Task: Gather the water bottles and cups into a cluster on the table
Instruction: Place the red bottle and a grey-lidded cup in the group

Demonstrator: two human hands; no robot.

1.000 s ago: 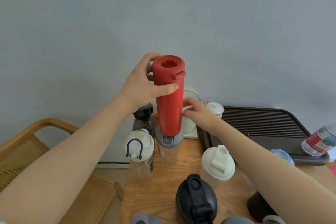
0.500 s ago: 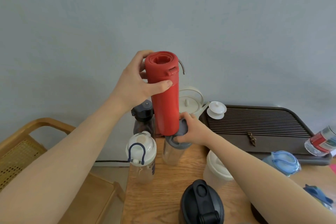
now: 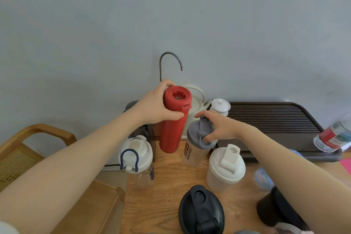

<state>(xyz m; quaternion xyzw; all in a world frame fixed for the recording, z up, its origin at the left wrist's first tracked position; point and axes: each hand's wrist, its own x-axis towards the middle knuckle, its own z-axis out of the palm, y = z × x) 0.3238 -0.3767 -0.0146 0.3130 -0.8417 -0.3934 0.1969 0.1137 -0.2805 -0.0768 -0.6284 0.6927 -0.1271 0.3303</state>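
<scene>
My left hand (image 3: 154, 107) grips a tall red bottle (image 3: 173, 119) near its cap; its base touches the wooden table (image 3: 165, 195) at the back. My right hand (image 3: 218, 127) is closed on the grey lid of a clear shaker bottle (image 3: 195, 144) just right of the red one. Around them stand a clear bottle with a blue loop (image 3: 136, 161), a white shaker cup (image 3: 225, 169), a black-lidded bottle (image 3: 201, 211) at the front, and a dark bottle (image 3: 140, 131) partly hidden behind my left wrist.
A white kettle (image 3: 196, 100) and curved tap (image 3: 170, 62) stand at the back. A dark slatted tea tray (image 3: 273, 119) with a white lidded cup (image 3: 220, 105) lies to the right; a red-labelled plastic bottle (image 3: 334, 137) rests on its edge. A wooden chair (image 3: 38, 148) is left.
My left hand has lowered the red bottle down to the table. My right hand has shifted the grey-lidded shaker to the right, beside the red bottle.
</scene>
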